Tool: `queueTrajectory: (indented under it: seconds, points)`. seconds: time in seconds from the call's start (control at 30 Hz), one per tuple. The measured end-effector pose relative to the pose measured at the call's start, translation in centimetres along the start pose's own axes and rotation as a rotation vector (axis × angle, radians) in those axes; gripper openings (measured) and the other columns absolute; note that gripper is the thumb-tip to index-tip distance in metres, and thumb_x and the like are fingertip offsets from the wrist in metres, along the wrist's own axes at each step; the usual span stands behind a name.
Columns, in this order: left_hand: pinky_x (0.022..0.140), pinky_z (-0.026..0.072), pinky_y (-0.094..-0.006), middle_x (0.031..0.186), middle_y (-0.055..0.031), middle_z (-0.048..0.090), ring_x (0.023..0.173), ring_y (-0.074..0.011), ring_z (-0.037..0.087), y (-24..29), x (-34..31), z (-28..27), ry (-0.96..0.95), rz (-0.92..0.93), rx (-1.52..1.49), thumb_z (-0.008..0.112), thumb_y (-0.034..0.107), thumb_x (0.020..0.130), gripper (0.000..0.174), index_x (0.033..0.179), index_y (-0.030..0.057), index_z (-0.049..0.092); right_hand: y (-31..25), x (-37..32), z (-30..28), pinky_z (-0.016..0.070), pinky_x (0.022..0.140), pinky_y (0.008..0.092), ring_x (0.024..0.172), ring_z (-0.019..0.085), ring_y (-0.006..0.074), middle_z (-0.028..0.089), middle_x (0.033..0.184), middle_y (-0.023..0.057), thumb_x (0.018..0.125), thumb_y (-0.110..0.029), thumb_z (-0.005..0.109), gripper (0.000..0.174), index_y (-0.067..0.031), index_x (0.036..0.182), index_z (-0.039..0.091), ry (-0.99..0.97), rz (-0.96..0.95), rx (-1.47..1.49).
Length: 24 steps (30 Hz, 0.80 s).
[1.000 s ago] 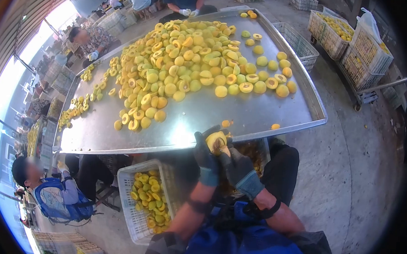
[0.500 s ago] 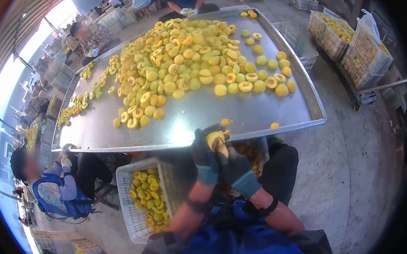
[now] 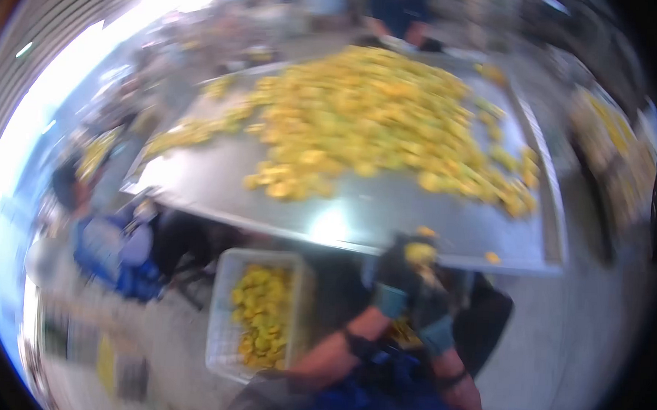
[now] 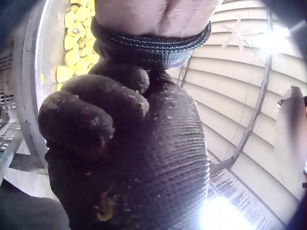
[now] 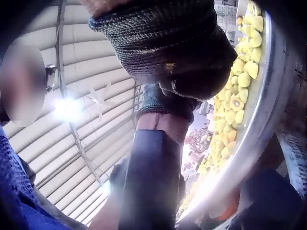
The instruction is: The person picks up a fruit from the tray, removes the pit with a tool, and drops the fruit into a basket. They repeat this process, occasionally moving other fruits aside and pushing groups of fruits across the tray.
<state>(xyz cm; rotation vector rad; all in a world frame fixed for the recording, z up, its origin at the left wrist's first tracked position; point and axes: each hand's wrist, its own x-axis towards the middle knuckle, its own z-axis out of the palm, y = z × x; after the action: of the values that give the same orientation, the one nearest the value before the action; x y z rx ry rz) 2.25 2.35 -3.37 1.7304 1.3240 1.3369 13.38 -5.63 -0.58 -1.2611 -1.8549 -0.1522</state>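
In the head view, blurred by motion, my dark-gloved left hand (image 3: 396, 264) grips a yellow peach half (image 3: 419, 253) near the table's front edge. The right hand (image 3: 432, 303), also gloved, meets it from the right, with a pale tip by the fruit's cut side; whether that is a thumb or a tool I cannot tell. Curled fingers of the left hand (image 4: 129, 139) fill the left wrist view, the glove flecked with pulp. In the right wrist view the right hand (image 5: 172, 52) is closed in front of the other wrist, its grip hidden.
A large metal table (image 3: 233, 178) bears a heap of peach halves (image 3: 370, 111). Left of my legs a white crate (image 3: 223, 303) holds more halves. Another worker (image 3: 122, 242) sits at the left, and one person (image 3: 398, 15) works across the table. Loaded crates (image 3: 614, 146) stand at the right.
The head view has swung and blurred, so the table, crate and hands sit farther right, the hands also lower. Both hands remain together at the peach half.
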Motion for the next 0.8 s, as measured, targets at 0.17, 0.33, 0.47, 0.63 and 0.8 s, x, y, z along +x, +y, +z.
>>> queueTrajectory:
  seconds: [0.17,0.33,0.47,0.63,0.8]
  points:
    - [0.067,0.0503,-0.0468,0.096,-0.0209,0.063,0.078,-0.0395,0.062,0.8,-0.7,0.9,0.311,0.303,0.400,0.068,0.022,0.081,0.069,0.139,-0.0036,0.040,-1.2,0.8,1.4,0.0525,0.080,0.0387,0.088,0.066,0.0329,0.066,0.101,0.0200,0.089,-0.011,0.058,0.038,0.0041,0.123,0.056,-0.172,0.329,0.309]
    - [0.068,0.0541,-0.0435,0.102,-0.0181,0.067,0.082,-0.0365,0.066,3.4,-0.8,-0.4,0.269,0.336,0.198,0.063,0.008,0.086,0.060,0.140,0.0010,0.037,-1.7,0.8,1.5,0.0523,0.080,0.0388,0.089,0.066,0.0347,0.066,0.101,0.0208,0.090,-0.015,0.058,0.041,0.0029,0.127,0.054,-0.113,0.460,0.486]
    - [0.070,0.0563,-0.0383,0.106,-0.0158,0.067,0.084,-0.0329,0.068,5.1,-0.9,-0.2,0.294,0.397,0.105,0.061,0.000,0.084,0.058,0.137,-0.0016,0.037,-1.7,0.9,0.2,0.0537,0.077,0.0409,0.090,0.065,0.0388,0.065,0.104,0.0229,0.090,-0.015,0.055,0.045,0.0037,0.131,0.052,-0.181,0.143,0.029]
    - [0.082,0.0505,-0.0452,0.108,-0.0192,0.064,0.093,-0.0386,0.062,5.1,-1.1,-0.5,0.082,0.165,0.032,0.066,0.016,0.079,0.054,0.128,-0.0010,0.049,-1.0,-1.3,0.4,0.0501,0.090,0.0438,0.101,0.063,0.0382,0.063,0.114,0.0232,0.093,-0.014,0.055,0.039,0.0026,0.128,0.055,-0.103,0.138,-0.007]
    - [0.065,0.0521,-0.0405,0.097,-0.0185,0.068,0.076,-0.0312,0.066,3.7,-0.8,-0.7,0.265,0.305,0.259,0.064,0.025,0.088,0.053,0.130,-0.0045,0.050,-2.9,2.0,-1.3,0.0517,0.063,0.0441,0.076,0.063,0.0405,0.062,0.089,0.0215,0.089,-0.003,0.056,0.019,0.0039,0.106,0.058,-0.257,0.317,0.126]
